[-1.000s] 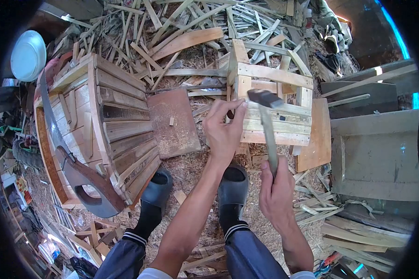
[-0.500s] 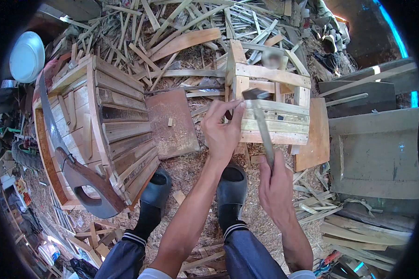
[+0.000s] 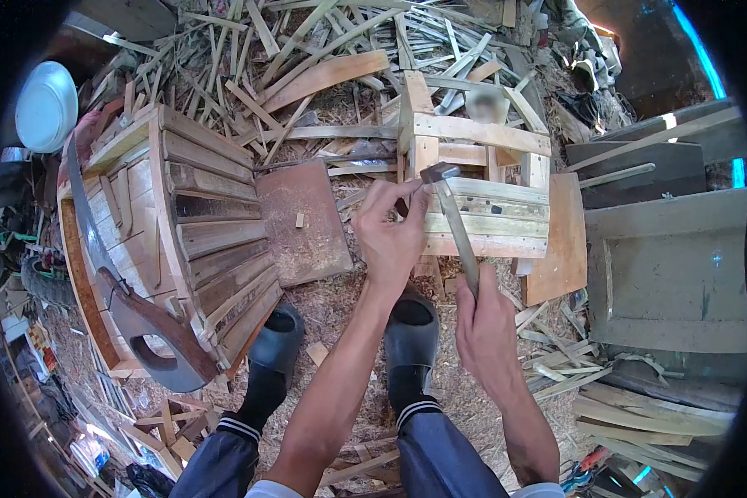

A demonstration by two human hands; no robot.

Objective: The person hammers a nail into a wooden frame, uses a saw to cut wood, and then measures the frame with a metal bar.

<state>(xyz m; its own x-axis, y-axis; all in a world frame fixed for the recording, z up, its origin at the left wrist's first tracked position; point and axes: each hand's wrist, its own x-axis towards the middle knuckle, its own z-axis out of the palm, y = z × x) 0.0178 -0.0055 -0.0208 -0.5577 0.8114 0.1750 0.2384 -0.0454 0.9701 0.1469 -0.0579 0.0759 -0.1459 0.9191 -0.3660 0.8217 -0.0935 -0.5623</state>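
Note:
My right hand [image 3: 485, 328] grips the handle of a hammer [image 3: 456, 228]. The hammer's head is right by the fingertips of my left hand [image 3: 390, 241]. Those fingers are pinched together at the left edge of a small slatted wooden chair [image 3: 488, 226]; what they hold is too small to make out. The chair has pale slats on its near side, with a curved rail and an upright post beyond them.
On the left stands a slatted wooden piece [image 3: 216, 224] with a handsaw [image 3: 145, 319] resting on it. Beside it lies a brown board [image 3: 307, 232]. Wood strips [image 3: 324, 75] are heaped at the back; another board [image 3: 560, 241] leans right of the chair.
The hammer head has shifted left, closer to my left fingertips, and my right hand has moved slightly left with it. My left hand keeps its pinch at the chair's edge.

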